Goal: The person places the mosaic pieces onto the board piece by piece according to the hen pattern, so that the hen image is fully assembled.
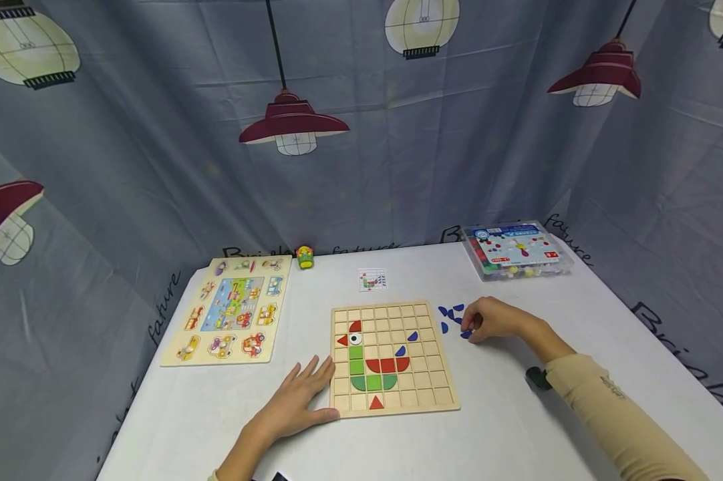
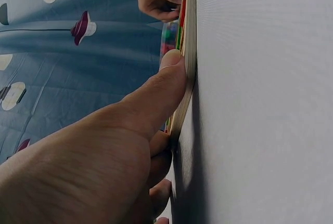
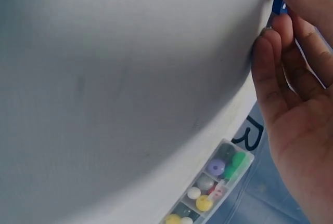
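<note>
A wooden grid board [image 1: 434,374] lies in the middle of the white table, with red, green and blue pieces on it forming a bird. My left hand [image 1: 301,395] lies flat beside the board's left edge, fingers straight. In the left wrist view its thumb [image 2: 164,86] presses against the board's rim [image 2: 189,47]. To the right of the board lie several loose blue pieces [image 1: 450,312]. My right hand [image 1: 480,326] is curled over them, thumb and fingers pinching one blue piece [image 3: 278,3] on the table.
A small picture card [image 1: 371,279] lies behind the board. A peg puzzle board [image 1: 229,310] sits at the left, with a small toy [image 1: 305,256] behind it. A clear box of beads [image 1: 518,250] stands at the back right. A curtain surrounds the table.
</note>
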### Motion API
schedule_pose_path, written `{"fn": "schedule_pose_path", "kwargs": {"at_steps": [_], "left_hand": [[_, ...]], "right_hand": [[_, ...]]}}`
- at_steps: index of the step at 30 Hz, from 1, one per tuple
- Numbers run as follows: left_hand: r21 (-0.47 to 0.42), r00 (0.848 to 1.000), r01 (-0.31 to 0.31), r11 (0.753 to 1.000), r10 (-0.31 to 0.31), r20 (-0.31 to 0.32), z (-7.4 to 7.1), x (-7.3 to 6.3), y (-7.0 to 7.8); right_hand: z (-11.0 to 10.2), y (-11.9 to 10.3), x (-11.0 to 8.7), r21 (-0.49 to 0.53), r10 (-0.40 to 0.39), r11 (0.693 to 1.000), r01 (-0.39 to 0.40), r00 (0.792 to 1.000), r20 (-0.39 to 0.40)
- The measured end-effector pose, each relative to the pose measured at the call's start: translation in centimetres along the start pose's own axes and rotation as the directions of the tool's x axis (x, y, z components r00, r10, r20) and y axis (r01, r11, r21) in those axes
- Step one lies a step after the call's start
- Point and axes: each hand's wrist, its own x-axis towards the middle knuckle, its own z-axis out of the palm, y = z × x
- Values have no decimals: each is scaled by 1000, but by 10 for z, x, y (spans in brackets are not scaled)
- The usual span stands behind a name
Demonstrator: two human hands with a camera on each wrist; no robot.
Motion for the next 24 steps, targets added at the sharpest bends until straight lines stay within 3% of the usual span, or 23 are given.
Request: {"fn": "schedule_pose_path", "kwargs": {"at_steps": [24], "left_hand": [[-13, 1000, 12, 1000, -12, 6, -1, 0, 2]], "right_hand": [[5, -5, 0, 37, -10, 999, 10, 1000, 2]]}}
